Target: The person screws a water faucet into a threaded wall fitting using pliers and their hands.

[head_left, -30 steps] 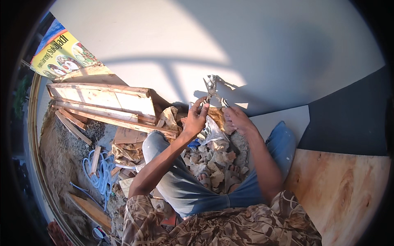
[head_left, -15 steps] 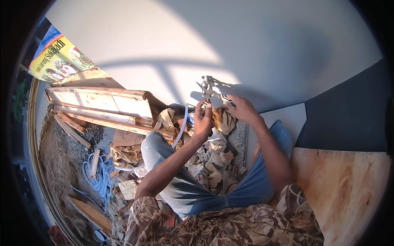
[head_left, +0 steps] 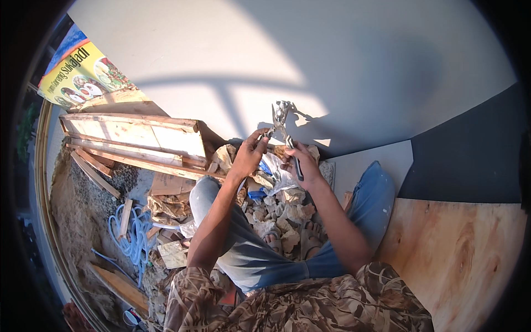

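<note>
In front of the pale wall, both my hands hold a plier-like metal tool (head_left: 280, 117), its shiny head pointing up and away from me and its two handles spread apart. My left hand (head_left: 248, 157) is closed round the left handle, with thumb and fingers near its end. The fingers of my right hand (head_left: 305, 166) wrap the right handle (head_left: 296, 160), which is dark with a light edge. The tool's exact kind is too small to make out, as is whether its jaws grip anything.
Broken rubble (head_left: 282, 213), crumpled brown paper and clear plastic (head_left: 283, 176) lie below my hands, between my knees. A wooden frame (head_left: 133, 135) leans at left, above a coil of blue hose (head_left: 130, 235). A plywood sheet (head_left: 453, 249) lies at right beside a dark panel (head_left: 464, 152).
My right hand has moved down and left and now grips the right handle. My left hand has shifted left with the other handle, and the tool's handles now show spread apart.
</note>
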Tool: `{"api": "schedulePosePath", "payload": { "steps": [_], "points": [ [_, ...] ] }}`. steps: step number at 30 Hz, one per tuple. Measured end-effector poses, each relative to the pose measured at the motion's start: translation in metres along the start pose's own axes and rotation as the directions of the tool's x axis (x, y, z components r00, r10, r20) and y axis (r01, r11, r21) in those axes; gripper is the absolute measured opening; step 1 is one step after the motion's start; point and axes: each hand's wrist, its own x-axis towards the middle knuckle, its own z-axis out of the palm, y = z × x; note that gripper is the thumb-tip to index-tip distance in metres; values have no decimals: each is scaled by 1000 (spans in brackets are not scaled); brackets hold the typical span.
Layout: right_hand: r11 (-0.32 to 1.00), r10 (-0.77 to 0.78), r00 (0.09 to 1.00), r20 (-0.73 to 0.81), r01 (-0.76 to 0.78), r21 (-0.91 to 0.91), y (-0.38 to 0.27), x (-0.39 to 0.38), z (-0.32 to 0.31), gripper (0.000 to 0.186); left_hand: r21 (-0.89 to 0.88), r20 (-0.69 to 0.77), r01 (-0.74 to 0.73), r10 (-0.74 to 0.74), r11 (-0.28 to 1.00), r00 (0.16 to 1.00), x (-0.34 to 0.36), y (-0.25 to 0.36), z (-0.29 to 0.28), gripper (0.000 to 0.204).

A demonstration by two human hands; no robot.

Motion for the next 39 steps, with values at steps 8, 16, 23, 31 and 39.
{"api": "schedulePosePath", "payload": {
  "steps": [8,16,23,31,39],
  "points": [
    [836,-37,771,636,-325,442,23,29,21,79,481,-223,-315,461,818,859,11,-10,-12,30],
    [787,-145,849,508,-212,579,53,47,29,80,174,-75,-4,18,985,997,10,20,-28,31],
    [792,-186,841,509,-178,583,55,47,34,78,172,-50,18,-10,985,999,10,20,-32,30],
    [779,-172,853,494,-190,598,46,34,48,73,222,-10,-19,21,975,1000,12,9,-39,30],
    [762,-174,837,518,-219,609,57,52,27,62,266,-22,12,-7,964,1000,14,22,-33,31]
  ]
}}
